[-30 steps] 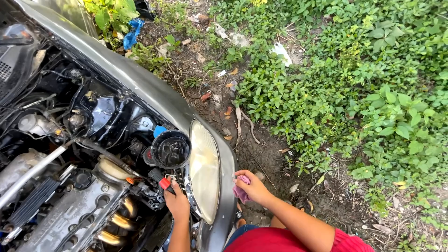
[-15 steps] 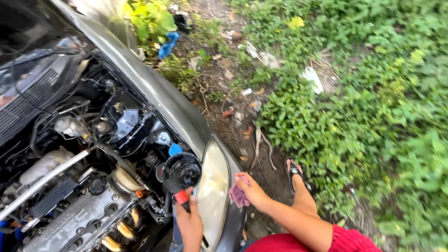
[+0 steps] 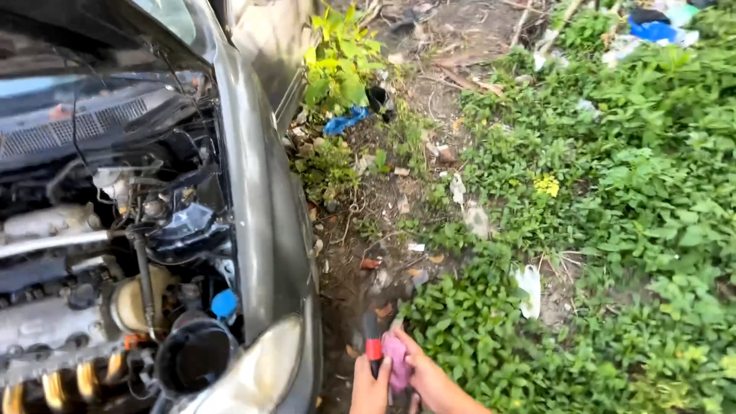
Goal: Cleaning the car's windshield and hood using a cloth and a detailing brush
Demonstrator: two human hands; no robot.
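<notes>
While gripping red-black tool [image 3: 372, 343]: left hand [image 3: 369, 389] | right hand [image 3: 425, 376]: pink cloth [image 3: 397, 360]

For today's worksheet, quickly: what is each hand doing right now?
Left hand: closed around a tool with a red and black handle.
Right hand: closed on a pink cloth, held against the tool.

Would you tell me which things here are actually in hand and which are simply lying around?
In hand:
- red-and-black tool, gripped by the left hand
- pink cloth, held by the right hand

Lying about:
- blue scrap by the car's fender
- white litter in the weeds
- blue cap in the engine bay
</notes>
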